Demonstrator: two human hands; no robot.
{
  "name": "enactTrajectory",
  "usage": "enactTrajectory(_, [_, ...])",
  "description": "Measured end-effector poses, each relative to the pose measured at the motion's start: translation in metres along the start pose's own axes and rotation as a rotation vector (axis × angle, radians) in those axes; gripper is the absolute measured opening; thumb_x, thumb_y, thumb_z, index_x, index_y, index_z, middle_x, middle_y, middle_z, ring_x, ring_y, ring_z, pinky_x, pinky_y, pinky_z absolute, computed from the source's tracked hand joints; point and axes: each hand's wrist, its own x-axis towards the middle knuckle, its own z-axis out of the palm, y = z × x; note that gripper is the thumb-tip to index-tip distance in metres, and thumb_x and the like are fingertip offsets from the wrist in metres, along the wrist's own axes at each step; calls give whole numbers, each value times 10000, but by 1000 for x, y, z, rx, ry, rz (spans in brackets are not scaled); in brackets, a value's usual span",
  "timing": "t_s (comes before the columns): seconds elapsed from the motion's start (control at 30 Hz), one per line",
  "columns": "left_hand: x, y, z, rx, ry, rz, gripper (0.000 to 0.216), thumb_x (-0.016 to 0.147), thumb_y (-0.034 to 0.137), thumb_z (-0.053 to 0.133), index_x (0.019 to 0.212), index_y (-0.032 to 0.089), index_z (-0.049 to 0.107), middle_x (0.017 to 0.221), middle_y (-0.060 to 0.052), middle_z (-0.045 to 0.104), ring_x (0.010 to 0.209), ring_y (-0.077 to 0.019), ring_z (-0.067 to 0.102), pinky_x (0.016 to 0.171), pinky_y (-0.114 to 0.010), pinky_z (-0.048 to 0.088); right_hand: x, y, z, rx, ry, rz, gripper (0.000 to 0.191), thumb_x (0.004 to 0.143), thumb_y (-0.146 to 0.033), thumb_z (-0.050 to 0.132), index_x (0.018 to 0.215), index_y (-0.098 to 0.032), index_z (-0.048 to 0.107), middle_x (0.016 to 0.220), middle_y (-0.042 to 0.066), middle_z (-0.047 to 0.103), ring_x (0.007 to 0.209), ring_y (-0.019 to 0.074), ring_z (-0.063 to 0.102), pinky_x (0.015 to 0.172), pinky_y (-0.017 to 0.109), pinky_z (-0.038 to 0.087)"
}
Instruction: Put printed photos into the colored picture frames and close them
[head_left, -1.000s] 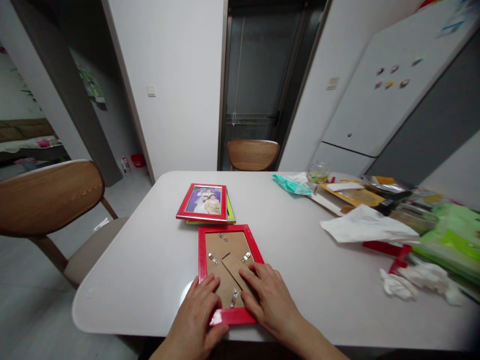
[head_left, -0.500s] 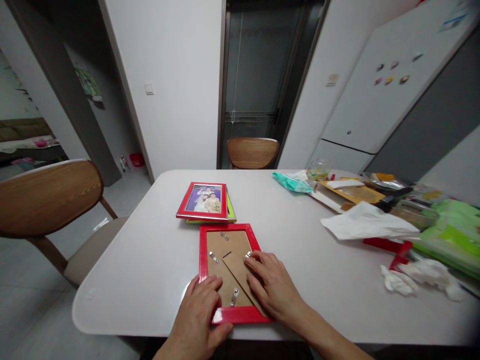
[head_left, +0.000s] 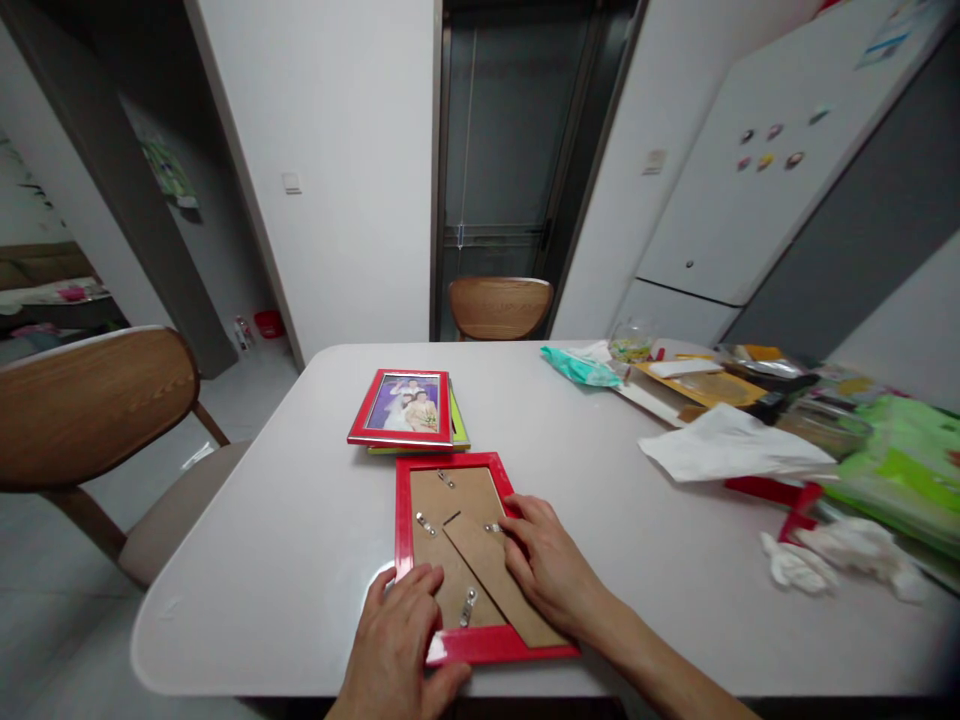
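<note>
A red picture frame (head_left: pixel 403 520) lies face down on the white table (head_left: pixel 300 540), its brown backing board and metal clips showing. My left hand (head_left: pixel 397 645) presses flat on the frame's near left corner. My right hand (head_left: pixel 551 570) rests on the frame's right side, fingertips at the metal clip (head_left: pixel 493 527) on the right edge. The brown stand flap (head_left: pixel 499 580) runs diagonally across the backing. Beyond it lies a second red frame (head_left: pixel 401 408) with a photo facing up, stacked on a green one.
Clutter fills the table's right side: white paper (head_left: pixel 731 450), crumpled tissues (head_left: pixel 832 560), a red frame piece (head_left: pixel 780 495), green packets (head_left: pixel 900 480), a teal cloth (head_left: pixel 581 367). A wooden chair (head_left: pixel 90 410) stands left, another (head_left: pixel 499 305) at the far end.
My right hand slid up the frame's right side, from the lower backing to the right-edge clip. The left hand kept its place on the near corner. The view shifted slightly.
</note>
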Motion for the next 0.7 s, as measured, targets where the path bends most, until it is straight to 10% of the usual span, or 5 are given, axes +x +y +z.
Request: enactTrajectory(0.7, [-2, 1, 6, -114, 62, -63, 214, 638, 296, 626, 790, 179, 531, 1113, -105, 570, 1050, -254, 494, 917, -487, 311, -23, -44, -17, 89, -303, -340, 166, 750, -256, 486, 875, -225, 589, 1043, 47, 488, 999, 198, 367, 885, 375, 290])
